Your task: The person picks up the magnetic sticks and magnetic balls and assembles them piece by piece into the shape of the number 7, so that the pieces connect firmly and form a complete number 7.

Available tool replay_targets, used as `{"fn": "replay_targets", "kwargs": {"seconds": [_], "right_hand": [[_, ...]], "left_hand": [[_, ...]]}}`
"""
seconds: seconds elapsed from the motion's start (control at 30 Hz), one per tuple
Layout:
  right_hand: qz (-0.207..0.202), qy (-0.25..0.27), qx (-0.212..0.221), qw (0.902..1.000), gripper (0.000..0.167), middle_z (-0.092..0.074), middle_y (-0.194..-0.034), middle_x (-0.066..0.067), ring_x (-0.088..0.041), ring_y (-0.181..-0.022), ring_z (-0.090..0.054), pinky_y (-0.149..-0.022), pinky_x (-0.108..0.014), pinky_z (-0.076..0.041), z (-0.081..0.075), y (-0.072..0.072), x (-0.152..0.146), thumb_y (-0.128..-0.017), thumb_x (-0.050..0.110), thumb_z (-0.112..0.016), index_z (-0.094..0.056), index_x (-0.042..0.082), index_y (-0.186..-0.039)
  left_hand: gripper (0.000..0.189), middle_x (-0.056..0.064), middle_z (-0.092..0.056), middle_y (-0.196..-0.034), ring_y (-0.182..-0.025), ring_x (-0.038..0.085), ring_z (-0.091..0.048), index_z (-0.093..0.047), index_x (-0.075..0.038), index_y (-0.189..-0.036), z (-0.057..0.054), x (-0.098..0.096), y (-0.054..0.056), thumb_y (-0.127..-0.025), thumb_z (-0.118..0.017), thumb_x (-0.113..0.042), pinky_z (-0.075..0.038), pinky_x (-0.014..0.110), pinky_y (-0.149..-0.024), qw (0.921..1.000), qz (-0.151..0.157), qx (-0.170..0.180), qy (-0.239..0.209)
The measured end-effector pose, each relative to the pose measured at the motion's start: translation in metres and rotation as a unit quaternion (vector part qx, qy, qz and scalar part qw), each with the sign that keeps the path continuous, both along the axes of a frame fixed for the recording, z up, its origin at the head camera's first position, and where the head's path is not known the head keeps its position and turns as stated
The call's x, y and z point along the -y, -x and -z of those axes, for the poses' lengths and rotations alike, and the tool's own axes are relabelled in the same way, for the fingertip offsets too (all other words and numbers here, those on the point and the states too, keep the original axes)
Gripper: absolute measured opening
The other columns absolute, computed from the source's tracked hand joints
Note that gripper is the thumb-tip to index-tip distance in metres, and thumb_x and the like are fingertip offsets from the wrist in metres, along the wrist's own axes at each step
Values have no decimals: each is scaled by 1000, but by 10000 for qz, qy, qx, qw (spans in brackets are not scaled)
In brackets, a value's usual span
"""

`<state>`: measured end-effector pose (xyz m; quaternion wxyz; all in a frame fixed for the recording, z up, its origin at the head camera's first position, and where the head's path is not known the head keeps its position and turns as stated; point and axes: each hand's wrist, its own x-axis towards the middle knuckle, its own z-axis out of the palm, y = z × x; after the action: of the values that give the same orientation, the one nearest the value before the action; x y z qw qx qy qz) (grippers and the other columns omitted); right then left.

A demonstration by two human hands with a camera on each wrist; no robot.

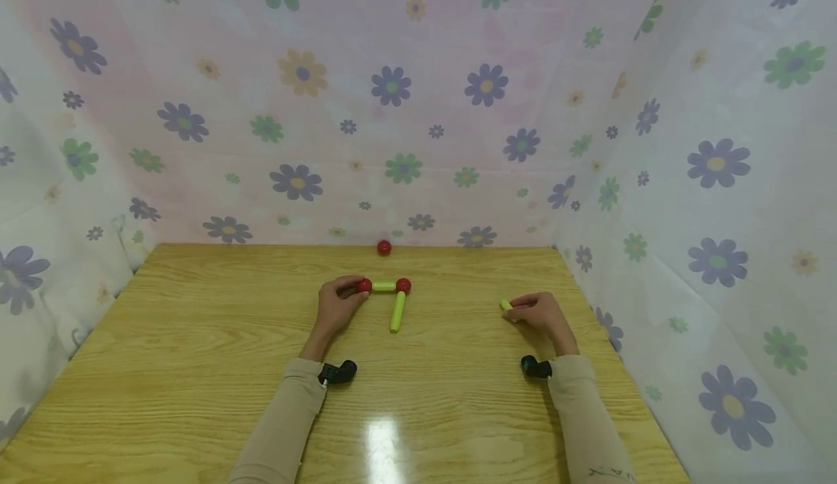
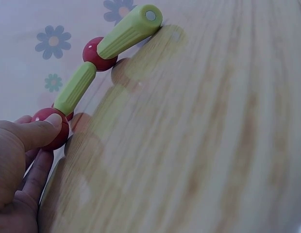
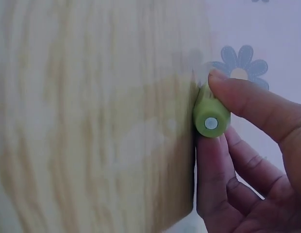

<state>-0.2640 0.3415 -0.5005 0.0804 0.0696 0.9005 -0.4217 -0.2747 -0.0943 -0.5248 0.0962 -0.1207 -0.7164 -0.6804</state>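
Observation:
My left hand [image 1: 336, 308] pinches a red ball [image 1: 364, 286] between thumb and fingers, low over the table. From that ball a short yellow-green magnetic rod [image 1: 383, 287] runs right to a second red ball [image 1: 403, 285]. Another yellow-green rod [image 1: 397, 313] extends from the second ball toward me; the left wrist view shows a silvery disc in its free end [image 2: 150, 15]. Off to the right, my right hand [image 1: 541, 315] holds a separate yellow-green rod [image 3: 211, 114] by thumb and fingers, at the tabletop. Its near end, also with a silvery disc, faces the right wrist camera.
A loose red ball [image 1: 383, 248] rests at the back edge of the wooden table [image 1: 196, 368]. Flower-print cloth [image 1: 353, 157] hangs behind the table and along both sides. A small dark camera [image 1: 340, 373] is strapped at each wrist.

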Motion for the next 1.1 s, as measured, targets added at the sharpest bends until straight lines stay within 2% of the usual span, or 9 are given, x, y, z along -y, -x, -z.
{"fn": "replay_targets", "kwargs": {"seconds": [0.17, 0.37, 0.5, 0.6, 0.7, 0.8, 0.93, 1.03, 1.1], "right_hand": [[21, -313, 21, 9995, 42, -70, -115, -22, -26, -93, -67, -81, -39, -59, -4, -3, 9, -85, 26, -84, -74, -4, -114], [-93, -775, -111, 9969, 38, -71, -106, -23, -30, -89, -67, -79, -44, -59, -8, -5, 23, -82, 23, -84, -75, -6, -105], [-157, -947, -181, 9952, 37, -71, -108, -26, -33, -91, -67, -81, -47, -59, -9, -9, 33, -82, 20, -83, -74, -8, -105], [-240, -870, -155, 9958, 37, -70, -110, -27, -34, -92, -68, -83, -49, -59, -10, -11, 41, -83, 19, -82, -74, -9, -106], [-377, -737, -86, 9965, 37, -71, -109, -26, -29, -87, -69, -82, -47, -60, -10, -13, 48, -83, 18, -82, -74, -9, -107], [-506, -585, -87, 9970, 32, -72, -101, -21, -21, -77, -68, -73, -39, -61, -8, -15, 57, -82, 15, -81, -74, -8, -103], [-631, -383, -28, 9973, 18, -71, -87, -13, -16, -66, -60, -59, -28, -53, -6, -19, 71, -82, 12, -79, -76, -3, -90], [-700, -181, 77, 9974, 15, -71, -90, -13, -16, -66, -60, -58, -28, -52, -5, -22, 82, -84, 12, -76, -76, -2, -90], [-719, -8, 140, 9973, 18, -71, -94, -14, -17, -69, -65, -61, -30, -57, -3, -24, 89, -87, 13, -74, -75, -4, -94]], "left_hand": [[35, 40, -61, -123, -116, 55, -60, -63, 20, -121, -2, 0, -1, -87, -70, 16, -51, 59, -101, 10000, 7, -3, 49], [35, 39, -61, -123, -116, 53, -61, -63, 19, -122, -3, -1, -2, -88, -70, 14, -52, 58, -101, 9999, -2, 55, 107], [35, 39, -61, -124, -116, 53, -61, -63, 19, -122, -2, 0, -2, -88, -70, 14, -52, 58, -100, 9999, 18, 143, 80], [35, 39, -61, -124, -116, 53, -61, -63, 19, -122, -3, 0, -2, -88, -70, 14, -52, 58, -100, 9999, 17, 159, 47], [35, 39, -60, -124, -117, 54, -60, -63, 20, -122, -4, -1, -2, -89, -69, 14, -52, 59, -101, 9999, 34, 130, 49], [35, 40, -59, -125, -117, 54, -60, -62, 20, -123, -5, 0, -3, -89, -69, 14, -51, 59, -101, 9999, 84, 132, 29], [36, 40, -59, -126, -118, 54, -60, -61, 20, -123, -4, 0, -4, -89, -69, 14, -51, 58, -101, 9998, 86, 157, 18], [35, 39, -60, -126, -118, 54, -60, -62, 20, -123, -4, 0, -4, -89, -69, 14, -52, 58, -101, 9998, 50, 173, 28], [35, 39, -60, -125, -118, 53, -60, -62, 19, -123, -5, 0, -4, -89, -69, 14, -52, 58, -101, 9998, 30, 170, 31]]}}
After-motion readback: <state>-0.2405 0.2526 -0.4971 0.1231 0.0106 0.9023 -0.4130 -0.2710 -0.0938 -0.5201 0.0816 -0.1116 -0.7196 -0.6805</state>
